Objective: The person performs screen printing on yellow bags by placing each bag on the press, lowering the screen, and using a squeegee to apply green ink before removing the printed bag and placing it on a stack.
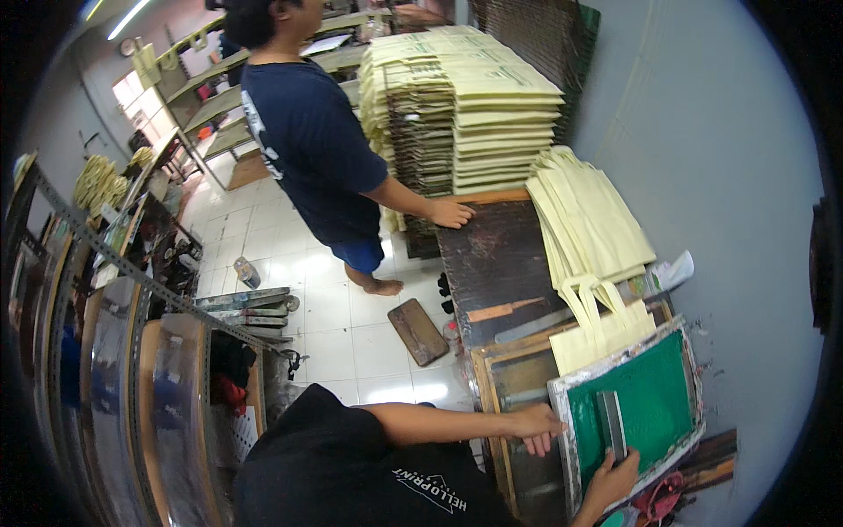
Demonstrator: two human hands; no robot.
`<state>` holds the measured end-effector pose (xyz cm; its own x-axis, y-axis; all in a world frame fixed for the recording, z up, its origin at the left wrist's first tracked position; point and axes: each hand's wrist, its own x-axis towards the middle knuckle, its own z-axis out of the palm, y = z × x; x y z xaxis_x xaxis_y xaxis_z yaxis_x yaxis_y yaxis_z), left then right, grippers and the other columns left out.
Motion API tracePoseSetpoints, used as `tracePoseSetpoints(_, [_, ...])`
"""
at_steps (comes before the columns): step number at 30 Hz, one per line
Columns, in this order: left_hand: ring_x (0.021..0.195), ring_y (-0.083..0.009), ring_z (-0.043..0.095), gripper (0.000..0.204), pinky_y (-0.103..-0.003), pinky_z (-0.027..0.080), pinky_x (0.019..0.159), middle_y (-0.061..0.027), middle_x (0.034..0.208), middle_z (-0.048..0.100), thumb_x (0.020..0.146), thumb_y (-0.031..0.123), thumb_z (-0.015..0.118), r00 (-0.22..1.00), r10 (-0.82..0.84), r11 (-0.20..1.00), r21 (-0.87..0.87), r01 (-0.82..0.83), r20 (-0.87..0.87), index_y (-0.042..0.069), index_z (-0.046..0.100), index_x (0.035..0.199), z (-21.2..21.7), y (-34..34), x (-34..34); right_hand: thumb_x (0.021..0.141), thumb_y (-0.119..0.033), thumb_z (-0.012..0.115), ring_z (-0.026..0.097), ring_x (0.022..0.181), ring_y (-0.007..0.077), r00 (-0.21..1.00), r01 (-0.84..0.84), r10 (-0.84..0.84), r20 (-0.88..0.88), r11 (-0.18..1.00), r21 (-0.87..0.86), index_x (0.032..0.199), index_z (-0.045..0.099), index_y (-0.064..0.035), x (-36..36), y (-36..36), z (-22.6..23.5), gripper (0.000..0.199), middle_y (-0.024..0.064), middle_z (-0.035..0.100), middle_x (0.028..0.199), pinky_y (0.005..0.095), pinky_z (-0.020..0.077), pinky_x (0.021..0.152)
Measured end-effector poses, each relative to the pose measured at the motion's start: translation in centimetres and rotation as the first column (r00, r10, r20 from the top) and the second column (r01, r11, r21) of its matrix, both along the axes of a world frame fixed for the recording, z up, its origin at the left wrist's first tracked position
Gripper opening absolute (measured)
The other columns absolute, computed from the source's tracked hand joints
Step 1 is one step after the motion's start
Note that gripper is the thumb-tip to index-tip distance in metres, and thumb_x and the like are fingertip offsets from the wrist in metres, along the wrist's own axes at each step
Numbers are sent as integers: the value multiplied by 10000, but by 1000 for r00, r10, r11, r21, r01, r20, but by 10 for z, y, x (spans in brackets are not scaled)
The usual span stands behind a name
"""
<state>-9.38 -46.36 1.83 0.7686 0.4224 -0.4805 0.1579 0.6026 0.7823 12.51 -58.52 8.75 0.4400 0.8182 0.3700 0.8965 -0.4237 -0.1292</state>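
Sat at the lower right of the frame: a printing screen [654, 400], green mesh in a pale border, laid over a cream bag [601, 338] whose handles stuck out at its top edge. Stood upright on the mesh, a dark squeegee [610, 420]. Closed around its lower end, the right hand [612, 481]. Rested open on the screen's left border, fingers flat, the left hand [536, 426].

Judged best done with steady downward pressure from the left hand so the screen could not slide on the bag, and with the squeegee kept square and pulled in one even stroke.

Lay further up, on a dark table [492, 263], a leaning pile of bags [588, 220]; behind it, a tall stack [465, 105]. Leaned on the table's far end, a co-worker's hand [452, 212].
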Motion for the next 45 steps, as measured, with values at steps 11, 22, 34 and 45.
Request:
tracePoseSetpoints(11, [786, -339, 753, 525, -383, 621, 617, -282, 928, 711, 1031, 395, 538, 991, -102, 989, -115, 92, -82, -107, 550, 1180, 29, 29, -7, 803, -195, 779, 594, 911, 378, 1000, -14, 16, -27, 998, 63, 969, 622, -21, 0, 20, 6, 287, 174, 626, 913, 482, 418, 801])
tracePoseSetpoints(22, [804, -306, 745, 522, -376, 617, 671, -233, 908, 708, 1062, 426, 485, 968, -215, 977, -37, 212, -128, -81, 557, 1158, 42, 28, -4, 834, -245, 760, 579, 932, 347, 974, -13, 21, -225, 999, 40, 1003, 598, -22, -18, -15, 53, 323, 158, 630, 947, 443, 390, 807])
tracePoseSetpoints(34, [814, -325, 747, 538, -383, 627, 658, -244, 936, 704, 1071, 421, 468, 938, -303, 952, -103, 288, -170, -103, 556, 1158, 45, 40, -3, 791, -180, 742, 536, 877, 309, 998, -27, 27, -59, 1000, 3, 955, 581, -53, -33, 3, 10, 262, 113, 565, 919, 425, 374, 776])
tracePoseSetpoints(45, [804, -335, 743, 597, -386, 621, 651, -256, 934, 699, 1065, 452, 471, 933, -303, 952, -107, 286, -195, -132, 577, 1131, 45, 41, -4, 834, -232, 731, 554, 889, 309, 991, -46, 41, 127, 998, 35, 933, 554, -59, 111, 93, 3, 267, 110, 576, 907, 436, 385, 762])
